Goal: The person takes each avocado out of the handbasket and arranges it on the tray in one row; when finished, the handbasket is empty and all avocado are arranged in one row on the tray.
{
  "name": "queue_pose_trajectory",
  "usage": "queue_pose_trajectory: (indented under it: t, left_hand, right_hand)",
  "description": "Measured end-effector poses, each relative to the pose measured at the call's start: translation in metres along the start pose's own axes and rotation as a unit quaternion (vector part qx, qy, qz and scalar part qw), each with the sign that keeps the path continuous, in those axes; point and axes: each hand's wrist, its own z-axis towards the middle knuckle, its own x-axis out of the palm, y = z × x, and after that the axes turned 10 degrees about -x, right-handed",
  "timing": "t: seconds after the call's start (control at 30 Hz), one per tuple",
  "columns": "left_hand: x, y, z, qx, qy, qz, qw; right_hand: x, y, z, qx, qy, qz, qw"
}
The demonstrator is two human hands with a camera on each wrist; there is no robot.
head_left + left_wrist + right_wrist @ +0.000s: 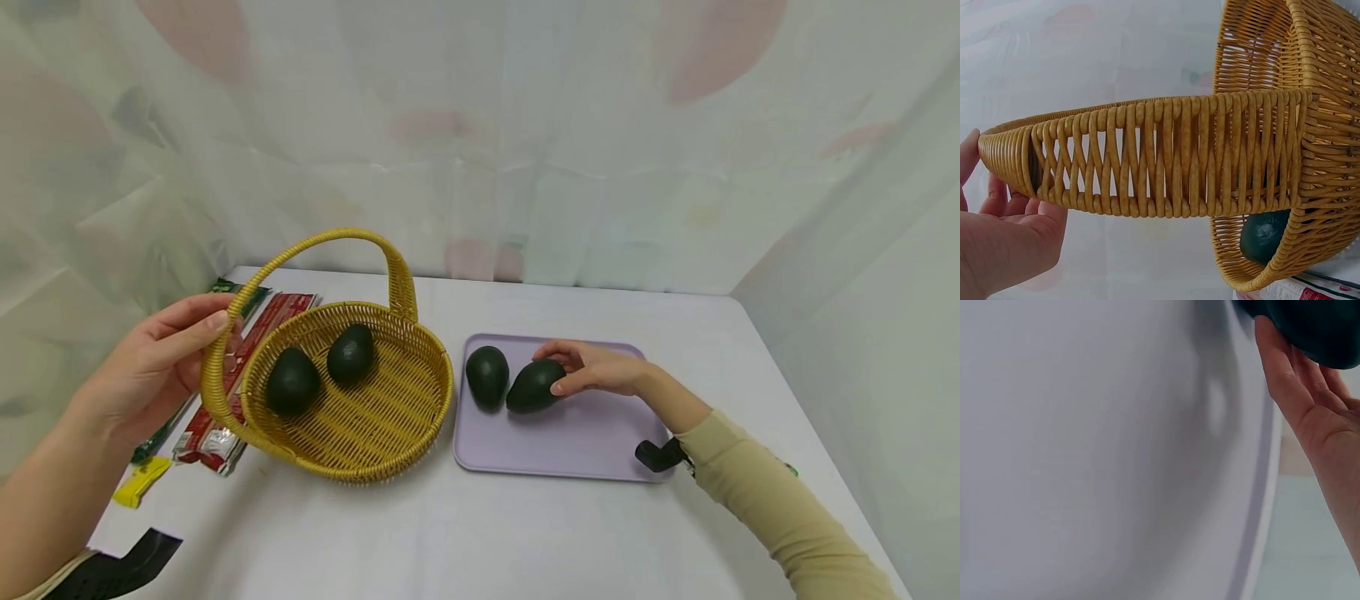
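My left hand [161,358] grips the side of the arched handle [401,287] of a yellow woven basket [375,429]. Two dark green avocados lie at the basket's left and back, one avocado [293,382] nearer and one avocado [351,355] farther. In the left wrist view the thumb and fingers meet the top of the handle [1166,156]. My right hand [596,367] holds another avocado [534,387] between thumb and fingers over a lilac tray [525,457]. Just left of it, one more avocado [487,377] sits on the tray.
Long red packets [202,437] lie left of the basket, partly behind my left hand, with a green packet [225,286] at the back. A small yellow packet [141,482] is near the white table's left edge. Printed curtains [480,150] stand behind and at both sides.
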Motion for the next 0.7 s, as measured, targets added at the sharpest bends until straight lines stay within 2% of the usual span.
queue_pose_trajectory:
  t: [0.13, 0.47, 0.7]
  left_hand:
    - [0.000, 0.000, 0.000, -0.002, -0.005, -0.001, 1.0000]
    - [0.002, -0.001, -0.001, -0.014, -0.027, 0.000, 0.9995]
    - [0.002, -0.001, -0.001, -0.009, -0.011, -0.004, 0.9999]
  right_hand:
    - [0.000, -0.007, 0.001, 0.008, -0.021, 0.037, 0.999]
    - [0.001, -0.016, 0.010, 0.037, -0.072, 0.040, 0.996]
    - [0.001, -0.021, 0.016, 0.045, -0.098, 0.026, 0.994]
